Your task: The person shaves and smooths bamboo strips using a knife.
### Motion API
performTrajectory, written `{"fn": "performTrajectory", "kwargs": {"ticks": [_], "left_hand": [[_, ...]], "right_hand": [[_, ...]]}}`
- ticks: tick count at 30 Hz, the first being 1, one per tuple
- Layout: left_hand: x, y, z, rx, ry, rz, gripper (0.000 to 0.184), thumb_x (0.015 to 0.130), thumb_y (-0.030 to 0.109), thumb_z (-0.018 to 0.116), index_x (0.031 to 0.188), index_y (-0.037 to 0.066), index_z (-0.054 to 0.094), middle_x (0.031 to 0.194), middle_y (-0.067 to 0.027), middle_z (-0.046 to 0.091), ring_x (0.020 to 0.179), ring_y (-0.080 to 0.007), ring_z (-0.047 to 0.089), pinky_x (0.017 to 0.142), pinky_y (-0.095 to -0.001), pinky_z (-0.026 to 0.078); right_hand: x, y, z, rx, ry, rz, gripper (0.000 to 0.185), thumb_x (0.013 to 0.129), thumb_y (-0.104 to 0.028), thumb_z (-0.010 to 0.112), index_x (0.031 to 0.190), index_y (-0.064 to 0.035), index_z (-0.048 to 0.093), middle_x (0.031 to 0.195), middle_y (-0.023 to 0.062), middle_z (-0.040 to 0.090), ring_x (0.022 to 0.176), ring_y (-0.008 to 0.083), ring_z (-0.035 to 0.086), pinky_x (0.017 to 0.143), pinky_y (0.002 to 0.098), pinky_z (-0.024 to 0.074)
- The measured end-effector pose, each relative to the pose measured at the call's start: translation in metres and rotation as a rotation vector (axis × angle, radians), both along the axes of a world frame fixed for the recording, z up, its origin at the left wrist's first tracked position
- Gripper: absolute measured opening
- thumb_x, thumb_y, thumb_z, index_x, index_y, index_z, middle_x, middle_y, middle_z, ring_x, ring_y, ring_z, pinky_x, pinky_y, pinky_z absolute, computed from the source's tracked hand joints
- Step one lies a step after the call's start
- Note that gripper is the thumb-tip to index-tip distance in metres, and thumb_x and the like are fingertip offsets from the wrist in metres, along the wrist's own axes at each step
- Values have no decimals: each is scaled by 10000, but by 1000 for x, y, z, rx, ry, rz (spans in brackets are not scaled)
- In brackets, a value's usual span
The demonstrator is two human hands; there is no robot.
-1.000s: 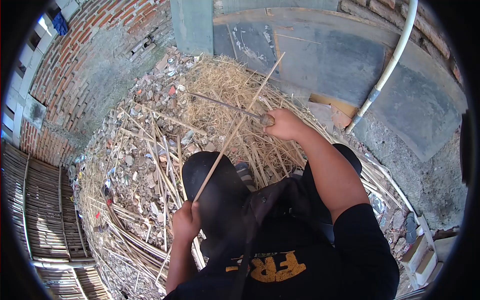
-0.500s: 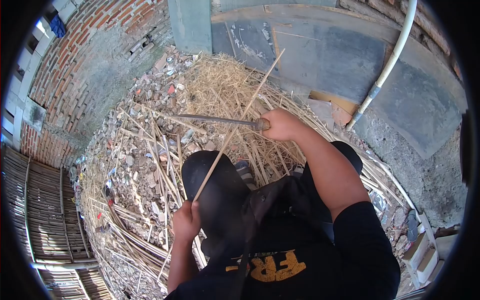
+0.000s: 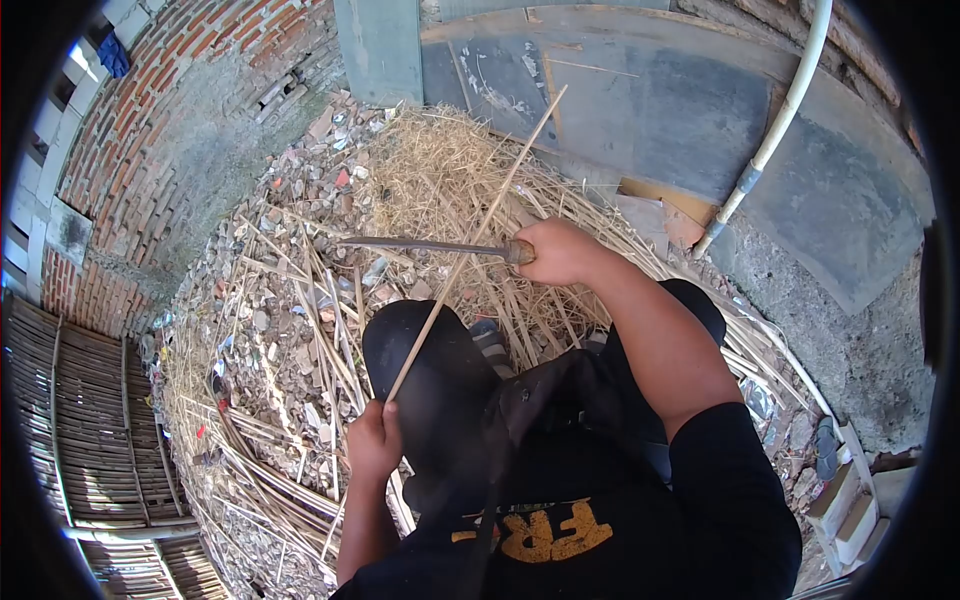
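Note:
A long, thin bamboo strip point(image 3: 483, 228) slants up and away from my left hand point(image 3: 373, 440), whose fingers are closed round its lower end. My right hand point(image 3: 553, 252) grips the wooden handle of a long-bladed machete point(image 3: 425, 245). The blade points left and crosses the strip at about its middle, seeming to touch it. Below the crossing, the strip passes over my bent left knee point(image 3: 425, 345). Fingers of both hands are partly hidden from above.
Pale shavings point(image 3: 440, 165) are heaped in front of me over rubble point(image 3: 285, 330). More bamboo strips point(image 3: 270, 475) lie at the left. A brick wall point(image 3: 150, 200), grey panels point(image 3: 660, 130) and a leaning white pipe point(image 3: 780, 130) stand around. A slatted bamboo panel point(image 3: 90, 420) is at far left.
The machete has shifted slightly left, its tip a little lower, with my right hand. The strip's far end has tilted slightly; my left hand stays put.

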State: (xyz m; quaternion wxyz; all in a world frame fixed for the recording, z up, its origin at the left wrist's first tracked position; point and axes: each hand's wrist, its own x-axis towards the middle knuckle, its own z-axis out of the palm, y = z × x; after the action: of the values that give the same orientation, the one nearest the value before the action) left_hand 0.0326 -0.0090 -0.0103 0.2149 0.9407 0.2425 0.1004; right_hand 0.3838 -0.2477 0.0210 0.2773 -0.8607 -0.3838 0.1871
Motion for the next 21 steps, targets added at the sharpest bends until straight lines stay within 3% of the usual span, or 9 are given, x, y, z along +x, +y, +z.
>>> {"fn": "performTrajectory", "kwargs": {"ticks": [3,6,21], "left_hand": [[1,0,1,25,17,9,396,1073,315,543,805,24,541,655,-269,602,647,-518,616,584,-577,450],[2,-2,3,14,7,9,395,1073,317,540,808,24,544,657,-269,606,650,-517,620,588,-576,456],[-1,2,-4,18,6,2,398,1075,328,533,807,34,537,655,-258,606,650,-509,619,592,-570,460]], "right_hand": [[2,1,-5,-10,-23,6,293,792,-254,740,1035,-90,739,961,183,729,970,379,706,850,490,560],[3,-2,-10,73,-65,6,252,782,-253,745,962,-77,738,879,194,717,874,383,706,777,487,546],[2,0,-13,51,-47,-15,319,810,-307,777,1031,-78,753,921,210,724,918,395,707,807,491,552]]}}
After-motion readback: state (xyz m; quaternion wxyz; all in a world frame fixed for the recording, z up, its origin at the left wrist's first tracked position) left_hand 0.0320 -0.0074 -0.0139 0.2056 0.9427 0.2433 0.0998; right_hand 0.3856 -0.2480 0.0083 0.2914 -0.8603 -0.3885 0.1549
